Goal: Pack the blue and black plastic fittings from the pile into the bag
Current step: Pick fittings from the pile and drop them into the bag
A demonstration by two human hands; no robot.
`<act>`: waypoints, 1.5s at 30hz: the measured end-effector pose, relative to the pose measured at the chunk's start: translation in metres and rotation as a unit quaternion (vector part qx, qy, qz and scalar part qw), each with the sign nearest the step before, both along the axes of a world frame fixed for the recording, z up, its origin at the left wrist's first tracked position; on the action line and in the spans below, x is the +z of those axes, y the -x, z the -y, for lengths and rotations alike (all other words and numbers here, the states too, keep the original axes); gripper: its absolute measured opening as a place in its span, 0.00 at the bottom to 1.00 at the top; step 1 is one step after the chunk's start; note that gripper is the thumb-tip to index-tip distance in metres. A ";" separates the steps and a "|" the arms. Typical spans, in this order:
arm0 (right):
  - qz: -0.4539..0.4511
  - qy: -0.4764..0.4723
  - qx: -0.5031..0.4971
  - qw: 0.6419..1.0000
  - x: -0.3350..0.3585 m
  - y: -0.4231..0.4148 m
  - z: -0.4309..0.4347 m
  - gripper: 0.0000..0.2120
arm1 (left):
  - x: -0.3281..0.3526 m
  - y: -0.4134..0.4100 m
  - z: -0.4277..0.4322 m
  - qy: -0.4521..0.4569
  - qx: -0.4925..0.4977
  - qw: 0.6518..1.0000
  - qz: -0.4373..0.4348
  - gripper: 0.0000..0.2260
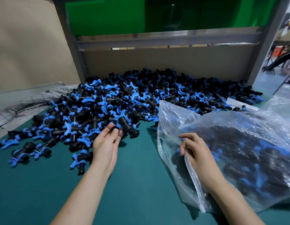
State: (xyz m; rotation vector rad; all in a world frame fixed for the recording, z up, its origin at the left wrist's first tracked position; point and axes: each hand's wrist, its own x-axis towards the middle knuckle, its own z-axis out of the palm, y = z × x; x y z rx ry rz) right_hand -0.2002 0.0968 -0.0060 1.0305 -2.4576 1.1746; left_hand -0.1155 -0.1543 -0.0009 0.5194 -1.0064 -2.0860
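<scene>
Head view: my left hand [107, 140] is at the near fringe of the pile [124, 98], its fingers [110, 126] and thumb closed in a pinch on one fitting [127, 125]. My right hand [195, 151] has its fingers clamped on the zip rim of the bag [248, 127], holding the mouth up toward the pile.

To do this well, I'd lift the fitting straight up so its blue wings don't hook its neighbours. Then I'd carry it the short way over the bare surface [141, 184] and let go only once it is past the rim. The right hand should draw the mouth wider, since the opening looks narrow and floppy.

The fittings are black T-shaped bodies with bright blue winged collars. They lie tangled in a heap across the far half of the surface, up against its far edge. The bag, clear and crinkled, lies by the right edge and is already well stocked with them.
</scene>
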 end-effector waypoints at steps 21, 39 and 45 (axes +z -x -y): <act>0.002 -0.004 0.002 1.000 0.001 -0.001 -0.001 0.19 | 0.000 -0.002 -0.003 -0.078 -0.049 0.996 0.002 0.05; 0.003 -0.007 0.000 1.000 0.002 -0.001 0.000 0.18 | -0.004 0.001 -0.013 0.146 -0.022 0.985 0.087 0.08; 0.005 -0.009 0.001 1.000 0.002 -0.002 -0.001 0.18 | -0.006 -0.001 -0.021 0.295 -0.006 0.948 0.121 0.04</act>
